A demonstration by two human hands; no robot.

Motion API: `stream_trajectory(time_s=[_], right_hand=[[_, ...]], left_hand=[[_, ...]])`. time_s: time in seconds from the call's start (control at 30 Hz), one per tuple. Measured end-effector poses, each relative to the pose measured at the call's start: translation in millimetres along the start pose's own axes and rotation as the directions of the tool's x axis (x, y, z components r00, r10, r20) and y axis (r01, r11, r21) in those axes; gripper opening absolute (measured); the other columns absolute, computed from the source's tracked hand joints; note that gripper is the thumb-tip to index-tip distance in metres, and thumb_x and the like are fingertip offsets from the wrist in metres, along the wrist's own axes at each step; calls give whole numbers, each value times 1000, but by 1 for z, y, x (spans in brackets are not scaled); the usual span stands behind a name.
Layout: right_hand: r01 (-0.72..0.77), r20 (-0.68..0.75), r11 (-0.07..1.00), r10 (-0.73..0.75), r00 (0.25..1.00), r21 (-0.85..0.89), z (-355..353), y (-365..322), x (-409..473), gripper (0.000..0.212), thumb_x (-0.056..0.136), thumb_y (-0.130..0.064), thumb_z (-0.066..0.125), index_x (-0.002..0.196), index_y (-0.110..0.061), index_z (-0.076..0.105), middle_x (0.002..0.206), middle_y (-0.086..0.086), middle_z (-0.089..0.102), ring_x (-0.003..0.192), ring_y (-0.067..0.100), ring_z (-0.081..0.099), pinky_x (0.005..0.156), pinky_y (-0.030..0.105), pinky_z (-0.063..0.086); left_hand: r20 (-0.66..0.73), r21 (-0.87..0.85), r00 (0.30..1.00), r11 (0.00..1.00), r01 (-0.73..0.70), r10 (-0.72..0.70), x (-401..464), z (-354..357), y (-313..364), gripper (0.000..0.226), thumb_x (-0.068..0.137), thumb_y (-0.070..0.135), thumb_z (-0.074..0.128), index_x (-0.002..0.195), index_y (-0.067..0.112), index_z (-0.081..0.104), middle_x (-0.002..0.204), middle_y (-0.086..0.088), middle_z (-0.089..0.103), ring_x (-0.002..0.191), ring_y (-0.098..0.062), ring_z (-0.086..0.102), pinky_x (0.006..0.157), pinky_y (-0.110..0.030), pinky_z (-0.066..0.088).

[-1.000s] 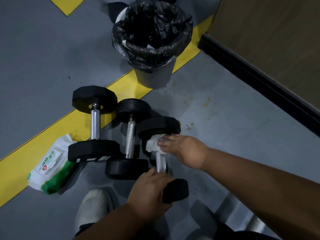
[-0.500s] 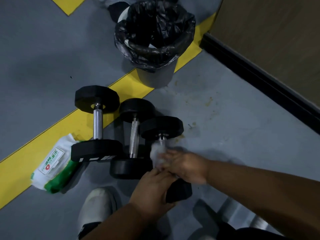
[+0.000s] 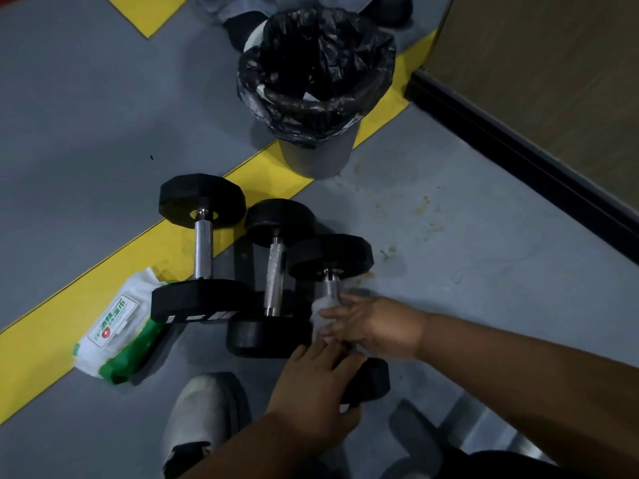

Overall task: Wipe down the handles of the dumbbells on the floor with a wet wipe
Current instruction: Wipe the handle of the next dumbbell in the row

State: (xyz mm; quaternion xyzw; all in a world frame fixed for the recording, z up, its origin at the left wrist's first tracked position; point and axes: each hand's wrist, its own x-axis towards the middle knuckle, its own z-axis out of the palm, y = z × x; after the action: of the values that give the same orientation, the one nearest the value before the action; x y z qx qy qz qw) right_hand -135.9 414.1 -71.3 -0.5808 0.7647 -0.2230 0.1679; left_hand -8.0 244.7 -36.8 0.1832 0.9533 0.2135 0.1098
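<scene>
Since a second ago, right hand (image 3: 373, 324) and wet wipe (image 3: 320, 314) have slid from the handle's far end, under the far head, down to its near part.

Nearest: pale shoe (image 3: 200, 414) on the grey floor (image 3: 86, 133), lower centre.

Left hand (image 3: 316, 385): fingers curled over the near black head (image 3: 370, 380) of the right dumbbell, gripping it.

Right hand: fingers curled round the white wet wipe, which is wrapped on the near part of the steel handle (image 3: 331, 286); image blurred here.

Right dumbbell's far head (image 3: 330, 255): black, resting on the floor; bare handle shows just below it.

Middle dumbbell (image 3: 275, 276): knurled handle bare, touching its neighbours on both sides.

Left dumbbell (image 3: 202, 247): bare smooth handle, far head on the yellow floor stripe (image 3: 166, 243).

Wet wipe pack (image 3: 114, 326): white and green, lying flat, tucked against the left dumbbell's near head.

Farther: grey bin (image 3: 316, 153) with crumpled black liner (image 3: 377, 67), standing on the yellow stripe.

Farthest right: black skirting (image 3: 518, 157) below a brown wall panel (image 3: 553, 63).
</scene>
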Motion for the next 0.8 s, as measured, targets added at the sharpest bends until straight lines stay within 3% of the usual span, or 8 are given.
stream_trajectory(time_s=[0.13, 0.2, 0.33, 0.43, 0.53, 0.63, 0.73, 0.8], right_hand=[[-184, -107, 981, 189, 976, 62, 1, 24, 24, 46, 84, 12, 54, 125, -4, 66, 139, 17, 56, 133, 35, 48, 110, 50, 38], [-221, -125, 974, 225, 966, 44, 9, 13, 22, 39, 89, 5, 50, 122, -5, 68, 136, 15, 59, 133, 37, 48, 110, 53, 39], [-39, -141, 991, 58, 988, 132, 15, -8, 5, 24, 94, -21, 57, 109, -11, 74, 122, 5, 69, 128, 23, 51, 114, 38, 26], [-58, -54, 998, 57, 997, -24, 7, 17, 10, 33, 87, -10, 66, 119, -15, 71, 132, 5, 63, 131, 24, 51, 111, 44, 37], [-139, -78, 988, 134, 988, -67, 4, 31, 25, 48, 77, 8, 69, 122, -11, 69, 137, 10, 59, 132, 31, 50, 105, 53, 43], [-185, -149, 982, 179, 973, -32, 9, 28, 25, 47, 76, 10, 65, 119, -9, 70, 136, 9, 61, 131, 33, 50, 105, 52, 41], [-187, -226, 982, 182, 957, -1, 7, 9, 24, 38, 76, -5, 70, 114, -10, 72, 130, 11, 64, 123, 35, 58, 100, 53, 47], [-224, -267, 975, 216, 939, 1, 5, -2, 28, 38, 66, -2, 81, 104, -4, 73, 113, 16, 71, 100, 27, 71, 86, 32, 58]], left_hand=[[-22, 2, 999, 999, 41, -41, -2, 0, 6, 55, 64, 46, 65, 116, 27, 63, 103, 3, 61, 87, -22, 56, 71, -37, 48], [-13, 77, 1000, 997, 29, -28, 0, 1, 12, 50, 62, 38, 65, 109, 22, 67, 97, 1, 63, 84, -24, 57, 68, -36, 49], [56, 139, 991, 984, 109, -118, 18, 4, 38, 34, 45, 27, 74, 77, 19, 65, 76, -2, 62, 72, -24, 61, 56, -32, 50], [142, 249, 969, 955, 164, -203, 30, 8, 48, 43, 34, 31, 86, 71, 16, 69, 68, -3, 64, 75, -29, 65, 52, -35, 50], [133, 259, 970, 952, 165, -204, 33, 10, 46, 26, 44, 23, 81, 65, 17, 66, 66, -2, 63, 76, -32, 65, 54, -37, 47], [186, 142, 979, 988, 60, -86, 27, 5, 37, 37, 64, 53, 70, 86, 23, 69, 81, 3, 66, 85, -26, 62, 64, -36, 47], [-98, -100, 994, 993, -64, 54, 35, -29, 19, 29, 84, 54, 64, 83, 26, 68, 82, 5, 65, 80, -19, 60, 66, -32, 43], [-367, -61, 930, 998, -32, 8, 63, -54, -12, 17, 84, 37, 67, 86, 20, 67, 90, -2, 62, 85, -22, 56, 72, -37, 46]])
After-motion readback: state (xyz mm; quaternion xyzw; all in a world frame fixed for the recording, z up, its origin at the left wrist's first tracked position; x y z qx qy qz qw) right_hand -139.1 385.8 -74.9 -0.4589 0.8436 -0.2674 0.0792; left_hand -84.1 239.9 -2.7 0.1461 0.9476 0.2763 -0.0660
